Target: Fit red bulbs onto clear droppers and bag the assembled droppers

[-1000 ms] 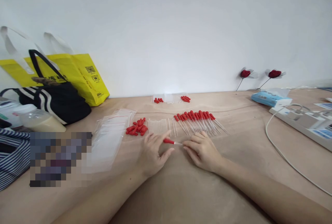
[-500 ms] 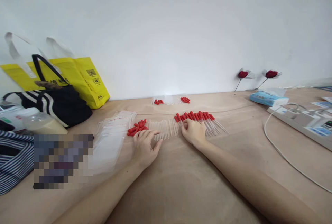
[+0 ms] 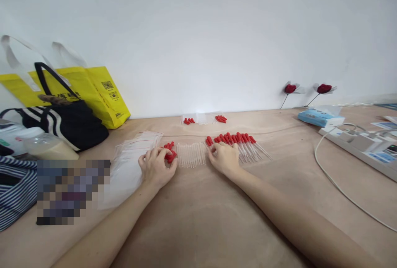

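Note:
My left hand [image 3: 156, 166] curls over a small pile of red rubber bulbs [image 3: 169, 146], its thumb and fingers closed around one of them. To its right lies a row of clear thin glass tubes [image 3: 191, 155], side by side on the table. My right hand [image 3: 225, 158] is at the right end of that row, fingers pinched on a dropper whose red bulb [image 3: 209, 140] pokes out past the fingertips; its tube is mostly hidden. Right beside this hand several droppers with red bulbs [image 3: 238, 137] lie in a slanted row.
Clear zip bags [image 3: 127, 168] lie left of the bulbs. Against the wall is another bag [image 3: 203, 118] with red bulbs on it. A yellow bag [image 3: 108, 98], a black bag [image 3: 83, 125] and a bottle [image 3: 52, 146] crowd the left. Tissues [image 3: 319, 117] and a power strip [image 3: 356, 142] stand right.
My left hand has moved left, from beside the glass tubes onto the red bulbs, and its fingers have closed. My right hand has shifted slightly left with the dropper, away from the row.

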Demonstrator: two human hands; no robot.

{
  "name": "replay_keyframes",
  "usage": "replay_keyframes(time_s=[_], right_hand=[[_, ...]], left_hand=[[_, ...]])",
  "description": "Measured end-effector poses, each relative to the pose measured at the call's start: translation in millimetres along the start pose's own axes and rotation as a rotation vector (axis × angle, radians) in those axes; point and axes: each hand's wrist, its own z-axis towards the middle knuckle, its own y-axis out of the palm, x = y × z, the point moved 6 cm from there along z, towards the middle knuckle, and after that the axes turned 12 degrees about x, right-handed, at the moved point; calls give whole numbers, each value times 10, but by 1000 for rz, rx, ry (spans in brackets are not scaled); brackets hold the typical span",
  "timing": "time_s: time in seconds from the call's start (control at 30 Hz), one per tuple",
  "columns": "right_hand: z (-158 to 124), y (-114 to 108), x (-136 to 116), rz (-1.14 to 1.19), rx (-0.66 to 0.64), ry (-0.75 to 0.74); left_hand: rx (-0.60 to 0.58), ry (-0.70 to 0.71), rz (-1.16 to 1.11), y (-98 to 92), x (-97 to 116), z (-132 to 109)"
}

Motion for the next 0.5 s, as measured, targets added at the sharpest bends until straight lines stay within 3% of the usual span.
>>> replay_keyframes(time_s=[0.37,0.5], right_hand=[[152,146,-85,-116,-105,33],[186,191,-136,-132,-123,42]], left_hand=[[39,45,30,31,-38,33],[132,27,-20,-44,-21,45]])
